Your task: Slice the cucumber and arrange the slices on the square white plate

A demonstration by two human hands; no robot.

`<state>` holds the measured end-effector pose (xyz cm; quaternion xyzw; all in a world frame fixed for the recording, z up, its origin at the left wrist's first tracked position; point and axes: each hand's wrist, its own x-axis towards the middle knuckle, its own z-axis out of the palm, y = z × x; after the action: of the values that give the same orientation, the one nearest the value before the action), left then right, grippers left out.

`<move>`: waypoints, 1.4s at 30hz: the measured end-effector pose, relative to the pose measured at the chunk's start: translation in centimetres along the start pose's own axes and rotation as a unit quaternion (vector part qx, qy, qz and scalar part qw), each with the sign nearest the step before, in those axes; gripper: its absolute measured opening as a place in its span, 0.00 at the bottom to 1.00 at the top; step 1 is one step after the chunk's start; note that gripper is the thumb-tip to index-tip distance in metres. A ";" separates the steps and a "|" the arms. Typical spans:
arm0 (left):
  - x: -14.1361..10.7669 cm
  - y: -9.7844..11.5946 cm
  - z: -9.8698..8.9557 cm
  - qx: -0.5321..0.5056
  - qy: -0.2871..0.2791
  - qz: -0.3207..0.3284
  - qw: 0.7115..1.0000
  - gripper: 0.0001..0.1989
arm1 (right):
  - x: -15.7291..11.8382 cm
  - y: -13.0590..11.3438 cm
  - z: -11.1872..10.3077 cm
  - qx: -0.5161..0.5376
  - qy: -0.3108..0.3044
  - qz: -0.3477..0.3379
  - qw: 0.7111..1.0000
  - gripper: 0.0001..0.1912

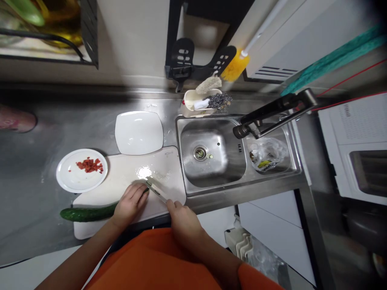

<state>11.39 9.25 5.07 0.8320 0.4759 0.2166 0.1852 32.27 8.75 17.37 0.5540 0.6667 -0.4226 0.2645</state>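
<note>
A long green cucumber [90, 213] lies across the white cutting board [121, 171], its left end reaching past the board's edge. My left hand [130, 203] is closed over the cucumber's right part, fingers curled near the cut end. In my right hand [184, 221] is a knife [157, 192], gripped by the handle. The knife's blade slants up and left to the cucumber's end, right beside my left fingertips. Part of the cucumber is hidden under my left hand. Wet shine covers the board beyond the blade.
A white plate [68, 171] with chopped red pieces [90, 164] stands at the left. Behind the board is a square white dish [139, 133]. To the right lie a steel sink [211, 177] with green scraps at its drain, a dark faucet [269, 108] and a plastic bag [269, 153].
</note>
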 end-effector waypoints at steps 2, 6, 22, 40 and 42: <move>0.0 0.0 0.0 0.000 0.001 -0.001 1.000 0.11 | 0.0 0.0 -0.1 0.002 -0.001 0.001 1.000 0.17; 0.0 0.0 0.0 -0.003 -0.004 -0.008 1.000 0.11 | 0.1 -0.2 -0.3 0.001 0.007 0.000 1.000 0.17; 0.1 0.1 0.0 -0.022 -0.016 -0.018 0.999 0.13 | 4.1 -0.9 1.3 -0.006 0.048 -0.033 0.998 0.16; 0.1 0.0 0.0 -0.048 -0.008 -0.034 0.998 0.14 | 2.9 0.8 1.7 0.025 0.051 0.017 0.998 0.19; 0.1 0.1 -0.1 -0.044 -0.006 -0.032 0.998 0.14 | 2.3 0.5 1.5 0.015 0.042 0.003 0.999 0.19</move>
<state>11.42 9.32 5.24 0.8086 0.4914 0.2262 0.2313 32.01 8.64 14.60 0.5771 0.6695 -0.4077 0.2292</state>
